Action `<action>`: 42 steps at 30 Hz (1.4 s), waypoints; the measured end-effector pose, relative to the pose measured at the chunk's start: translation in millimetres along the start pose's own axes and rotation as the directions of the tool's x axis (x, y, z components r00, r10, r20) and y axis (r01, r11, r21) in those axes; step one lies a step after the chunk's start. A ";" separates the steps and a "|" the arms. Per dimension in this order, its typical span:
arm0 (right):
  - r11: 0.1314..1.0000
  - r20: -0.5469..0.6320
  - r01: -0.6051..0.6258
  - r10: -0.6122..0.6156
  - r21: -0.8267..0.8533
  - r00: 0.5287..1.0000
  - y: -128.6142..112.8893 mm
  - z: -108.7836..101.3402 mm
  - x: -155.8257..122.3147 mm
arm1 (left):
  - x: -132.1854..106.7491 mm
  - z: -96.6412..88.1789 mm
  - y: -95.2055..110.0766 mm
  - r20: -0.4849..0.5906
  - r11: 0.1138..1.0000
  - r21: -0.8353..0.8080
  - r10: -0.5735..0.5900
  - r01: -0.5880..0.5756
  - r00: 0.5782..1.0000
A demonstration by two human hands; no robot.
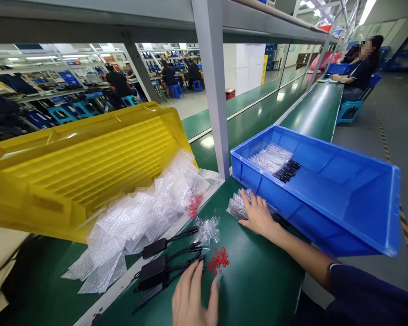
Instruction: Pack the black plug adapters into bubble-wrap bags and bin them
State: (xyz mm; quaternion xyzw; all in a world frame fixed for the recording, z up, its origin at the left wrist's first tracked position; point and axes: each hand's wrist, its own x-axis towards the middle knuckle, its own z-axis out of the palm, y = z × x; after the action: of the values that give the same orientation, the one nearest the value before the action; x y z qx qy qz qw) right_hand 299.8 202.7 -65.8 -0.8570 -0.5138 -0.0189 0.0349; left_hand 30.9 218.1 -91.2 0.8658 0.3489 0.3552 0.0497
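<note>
My left hand (193, 299) lies flat and open on the green table, fingertips touching a black adapter with cables (156, 270) and close to a small pile of red rings (218, 260). My right hand (257, 215) rests on a stack of bubble-wrapped packs (237, 207) beside the blue bin (360, 217), fingers curled over them. More wrapped packs with black cables (274, 160) lie inside the blue bin. A small clear bag (207, 230) sits between the two hands.
A tilted yellow bin (88, 167) spills bubble-wrap bags (139, 222) at left. A grey post (214, 90) stands between the bins. The green conveyor (313, 108) runs away toward a seated person (360, 72). Cardboard (0, 258) lies at far left.
</note>
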 end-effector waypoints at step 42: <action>0.964 0.397 -0.128 0.026 0.233 0.917 24.6 -28.7 -38.7 | 63.4 46.7 113.2 0.817 0.790 -0.365 0.019 0.492 0.576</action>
State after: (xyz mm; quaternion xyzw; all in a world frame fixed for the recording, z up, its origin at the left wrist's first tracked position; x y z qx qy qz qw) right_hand 303.3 154.9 -40.9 -0.8516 -0.4741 0.2197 0.0423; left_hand 157.6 181.1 -51.4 0.8179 0.2893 0.0130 0.4972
